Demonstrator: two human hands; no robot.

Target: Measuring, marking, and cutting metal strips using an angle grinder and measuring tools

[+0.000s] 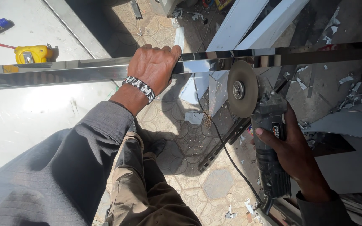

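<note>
patterned floor tiles (pixel 214 184) littered with pale scraps fill the middle of the frame, with a white worktop (pixel 17 113) at left. a long mirror-bright steel bar (pixel 84 69) runs across the upper frame. the left hand (pixel 153 67) wraps over it near centre, its grip closed on the bar, a beaded black-and-white wristband (pixel 140 87) at the wrist. just right of that hand, the right hand (pixel 290 155) holds a black angle grinder (pixel 269 142), grip tight round its body; its disc (pixel 242 88) meets the bar's lower edge. a yellow tape measure (pixel 33 53) lies at upper left, behind the bar
</note>
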